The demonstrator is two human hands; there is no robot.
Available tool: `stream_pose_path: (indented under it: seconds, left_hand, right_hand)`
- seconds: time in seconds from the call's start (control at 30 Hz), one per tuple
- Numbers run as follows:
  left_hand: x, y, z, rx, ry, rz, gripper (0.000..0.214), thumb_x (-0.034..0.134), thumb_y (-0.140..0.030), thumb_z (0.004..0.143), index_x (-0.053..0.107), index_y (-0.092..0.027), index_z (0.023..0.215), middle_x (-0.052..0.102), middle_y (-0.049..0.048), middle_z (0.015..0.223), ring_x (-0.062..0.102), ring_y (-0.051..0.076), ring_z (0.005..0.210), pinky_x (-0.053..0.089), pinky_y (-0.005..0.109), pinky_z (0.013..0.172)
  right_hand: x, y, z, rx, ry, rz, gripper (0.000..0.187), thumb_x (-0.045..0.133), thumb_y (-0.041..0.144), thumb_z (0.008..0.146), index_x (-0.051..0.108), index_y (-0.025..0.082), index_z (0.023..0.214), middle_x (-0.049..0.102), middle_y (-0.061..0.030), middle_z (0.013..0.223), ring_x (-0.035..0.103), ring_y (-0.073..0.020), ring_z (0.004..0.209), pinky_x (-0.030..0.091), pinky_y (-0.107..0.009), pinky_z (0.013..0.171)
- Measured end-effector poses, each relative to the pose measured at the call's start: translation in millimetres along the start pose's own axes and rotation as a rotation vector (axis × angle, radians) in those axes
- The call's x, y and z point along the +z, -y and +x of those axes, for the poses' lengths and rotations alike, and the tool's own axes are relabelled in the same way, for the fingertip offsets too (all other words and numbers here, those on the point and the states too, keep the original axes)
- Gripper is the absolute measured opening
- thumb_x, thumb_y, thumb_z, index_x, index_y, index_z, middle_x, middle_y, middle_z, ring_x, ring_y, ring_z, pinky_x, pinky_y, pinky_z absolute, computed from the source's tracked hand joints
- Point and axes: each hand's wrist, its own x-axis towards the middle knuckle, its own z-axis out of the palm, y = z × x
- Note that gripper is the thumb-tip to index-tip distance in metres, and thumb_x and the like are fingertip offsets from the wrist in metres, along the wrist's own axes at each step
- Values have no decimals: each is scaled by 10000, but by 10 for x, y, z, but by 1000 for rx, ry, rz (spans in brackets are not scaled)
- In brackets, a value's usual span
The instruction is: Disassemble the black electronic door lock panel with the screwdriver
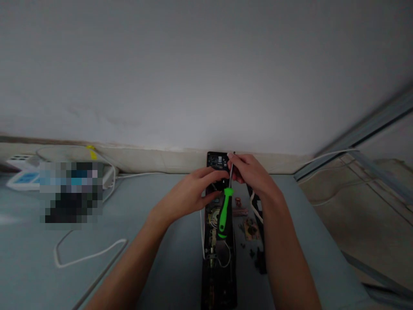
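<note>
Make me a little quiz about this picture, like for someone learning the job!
1. Which hand has its fingers around the shaft of the screwdriver?
2. True or false: the screwdriver's handle is plain red.
3. Where does the squarish copper-coloured part lie, beside the long black open casing?
A) on the picture's left
B) on the picture's right

Key:
1. The right hand.
2. False; it is green and black.
3. B.

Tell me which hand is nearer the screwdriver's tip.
Your right hand, holding the screwdriver by its shaft; your left hand sits farther down, over the black casing.
</note>
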Motion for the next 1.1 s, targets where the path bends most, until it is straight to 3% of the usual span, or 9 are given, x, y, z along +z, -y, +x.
stream_pose_path:
  seconds: [0.13,0.27,0.53,0.63,0.73,0.8,0.9,1.0,1.1]
  left_hand:
    - [34,-35,11,75,63,59,426,551,-12,930,652,-219,1289,706,78,1161,702,208,1017,585,332,883]
    - [24,-30,9,96,29,97,396,511,-6,933,696,-200,1224,735,73,1102,715,195,978,592,323,870]
    - [-57,32,-31,-2,-176,273,285,621,-129,953,701,-185,1220,773,54,943,716,192,792,584,310,722]
    - [8,60,-36,-89,-236,313,263,645,-148,946,701,-184,1201,778,42,894,707,173,728,567,290,684]
    - [108,56,-16,-121,-291,272,264,618,-129,952,691,-192,1198,768,29,880,702,153,717,547,262,663]
    - [151,40,6,-129,-323,225,257,613,-143,963,669,-193,1208,757,26,890,698,148,730,543,260,676]
    - [142,21,35,-218,-326,207,185,653,-222,960,616,-182,1137,693,-1,802,651,146,679,510,264,637]
    - [90,27,47,-338,-235,261,162,672,-259,936,529,-193,974,617,-3,799,590,149,645,459,270,579]
    - [80,51,43,-376,-119,296,167,654,-202,908,490,-200,940,602,45,937,607,185,736,494,309,631]
  right_hand:
    - [153,-135,117,-17,-46,144,536,474,701,912,555,212,709,526,50,484,419,-74,373,295,-218,399]
    - [202,-211,138,-31,-62,206,577,494,768,876,558,211,740,551,47,523,444,-71,390,316,-217,407]
    - [53,-146,-199,-27,131,198,424,626,652,898,583,239,986,703,24,725,669,-123,624,499,-236,577]
    - [43,-157,-295,-17,254,212,424,774,517,828,553,257,1080,703,46,755,667,-124,686,495,-228,602]
    - [50,-177,-333,-30,283,249,438,831,409,785,540,263,1077,730,47,781,683,-126,702,504,-229,617]
    - [28,-187,-346,-41,243,272,390,816,404,797,553,260,1047,741,44,770,677,-121,651,502,-226,588]
    - [-68,-203,-374,-64,64,235,350,800,446,805,594,250,1010,764,25,789,649,-109,579,503,-227,544]
    - [-203,-220,-419,-112,-115,92,349,809,452,793,646,242,1018,785,1,833,666,-119,586,531,-250,566]
    - [-304,-228,-471,-176,-193,-20,303,793,431,817,674,245,1025,799,-9,882,710,-140,637,562,-286,634]
